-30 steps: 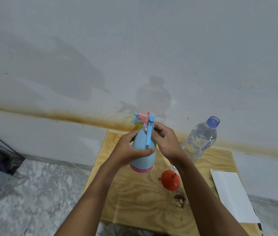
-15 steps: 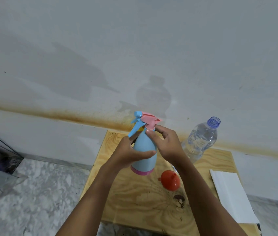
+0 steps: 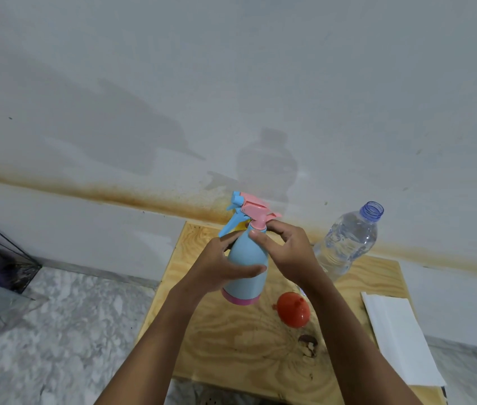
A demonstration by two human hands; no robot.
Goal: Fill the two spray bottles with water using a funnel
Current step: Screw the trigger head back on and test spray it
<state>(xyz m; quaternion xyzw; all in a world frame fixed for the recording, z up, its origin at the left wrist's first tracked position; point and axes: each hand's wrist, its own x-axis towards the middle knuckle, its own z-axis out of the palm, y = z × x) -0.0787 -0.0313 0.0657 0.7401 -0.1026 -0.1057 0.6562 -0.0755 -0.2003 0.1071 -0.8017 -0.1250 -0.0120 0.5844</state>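
Fingers of the right hand pinch the pink collar of the blue spray bottle, whose body the left hand grips above the plywood board. Nearby lie an orange funnel and an uncapped water bottle.

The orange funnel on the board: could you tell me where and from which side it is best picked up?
Probably from above, pinching the narrow spout. The orange funnel sits mouth-down on the wooden board, so its spout points up and its rim lies flat against the wood. The right hand is nearer, but is busy at the spray bottle.
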